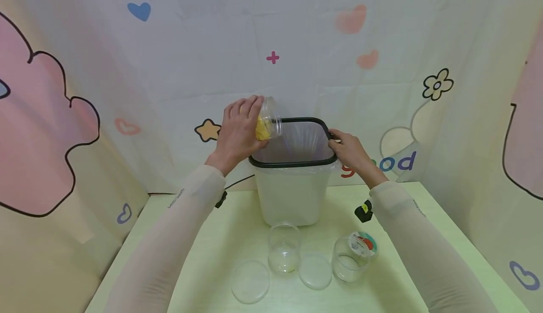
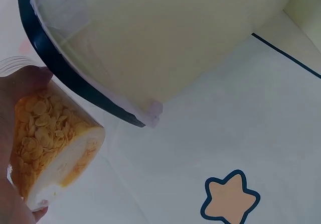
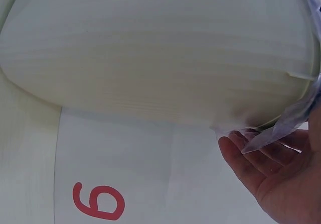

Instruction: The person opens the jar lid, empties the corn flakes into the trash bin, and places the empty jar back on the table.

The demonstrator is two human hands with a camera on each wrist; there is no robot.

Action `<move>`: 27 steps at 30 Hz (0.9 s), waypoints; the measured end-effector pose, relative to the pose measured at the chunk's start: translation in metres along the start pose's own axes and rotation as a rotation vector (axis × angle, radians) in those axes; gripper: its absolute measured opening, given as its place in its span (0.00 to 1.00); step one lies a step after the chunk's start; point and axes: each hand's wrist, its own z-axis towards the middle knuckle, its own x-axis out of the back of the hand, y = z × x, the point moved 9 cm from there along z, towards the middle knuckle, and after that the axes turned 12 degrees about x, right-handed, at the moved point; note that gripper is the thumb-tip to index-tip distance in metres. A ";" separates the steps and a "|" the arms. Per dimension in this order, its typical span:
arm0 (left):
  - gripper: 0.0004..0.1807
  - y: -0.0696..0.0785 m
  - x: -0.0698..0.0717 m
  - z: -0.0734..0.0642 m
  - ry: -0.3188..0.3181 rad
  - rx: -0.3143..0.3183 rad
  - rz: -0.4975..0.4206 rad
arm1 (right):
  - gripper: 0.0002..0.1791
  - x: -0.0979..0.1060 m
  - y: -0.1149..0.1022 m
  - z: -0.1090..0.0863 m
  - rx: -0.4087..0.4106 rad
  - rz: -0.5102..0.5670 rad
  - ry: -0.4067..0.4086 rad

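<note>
My left hand point(image 1: 238, 131) grips a clear plastic jar point(image 2: 70, 113) of yellow flakes point(image 2: 44, 126), tipped sideways with its mouth toward the bin opening. The jar overlaps the left side of the rim in the head view. A pale trash bin point(image 1: 292, 195) with a black rim point(image 1: 297, 165) and a clear bag liner point(image 1: 303, 138) stands upright on the table. On its right side, my right hand point(image 1: 349, 150) holds the rim, its fingers under the edge by the liner's overhang point(image 3: 281, 128) in the right wrist view.
In front of the bin stand two open clear jars, one in the middle point(image 1: 283, 251) and one to the right point(image 1: 345, 268). Clear round lids point(image 1: 250, 282) lie beside them. A round piece with a coloured label point(image 1: 370, 243) sits behind the right jar. A printed curtain point(image 1: 203, 68) hangs behind the table.
</note>
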 end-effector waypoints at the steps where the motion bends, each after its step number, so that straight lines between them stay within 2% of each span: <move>1: 0.54 0.001 0.000 0.000 0.003 -0.007 0.007 | 0.29 0.000 0.000 0.000 0.000 0.000 0.001; 11: 0.54 0.007 -0.004 0.003 0.017 -0.061 0.094 | 0.30 -0.002 0.002 0.001 -0.010 0.007 -0.005; 21: 0.54 0.008 -0.007 0.001 -0.014 -0.095 0.161 | 0.30 -0.001 0.003 0.002 -0.001 -0.006 -0.005; 27: 0.54 0.010 -0.006 0.001 -0.008 -0.122 0.191 | 0.30 -0.001 0.004 0.002 -0.011 0.000 -0.005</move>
